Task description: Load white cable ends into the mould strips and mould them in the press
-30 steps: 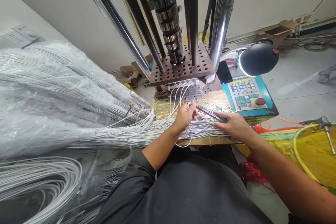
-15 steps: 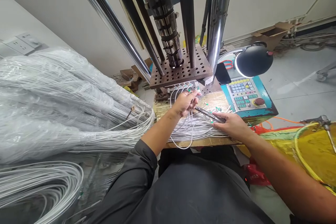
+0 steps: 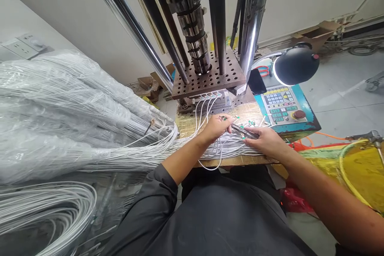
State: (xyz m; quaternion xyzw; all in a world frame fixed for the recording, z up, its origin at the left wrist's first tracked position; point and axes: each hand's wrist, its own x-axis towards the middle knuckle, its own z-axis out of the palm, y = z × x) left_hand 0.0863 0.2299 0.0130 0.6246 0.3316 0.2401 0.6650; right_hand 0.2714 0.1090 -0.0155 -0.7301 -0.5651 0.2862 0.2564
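My left hand (image 3: pixel 216 128) is closed in a pinch over the front of the worktable, a small green-and-metal cable end showing at its fingertips. A white cable (image 3: pixel 221 154) loops down below that hand. In my right hand (image 3: pixel 265 142) is a slim dark metal hand tool (image 3: pixel 243 131), its tip pointing at my left fingers; its exact kind is unclear. One green cable tip lies beside the right fingertips. Under both hands spreads a layer of white cables (image 3: pixel 192 144). Several cables run into a metal mold (image 3: pixel 211 96) beneath the press's perforated plate (image 3: pixel 210 84).
Plastic-wrapped cable bundles (image 3: pixel 60 100) fill the left side, with a cable coil (image 3: pixel 60 216) below. On the right stand a control panel (image 3: pixel 280 104) with a red button, a black lamp (image 3: pixel 297 64), a phone (image 3: pixel 257 82) and red-handled scissors (image 3: pixel 263 71). A steel column (image 3: pixel 252 40) rises behind.
My left hand has come down and right, from near the mold to the tip of the metal tool. The right hand has hardly moved. The view has shifted slightly.
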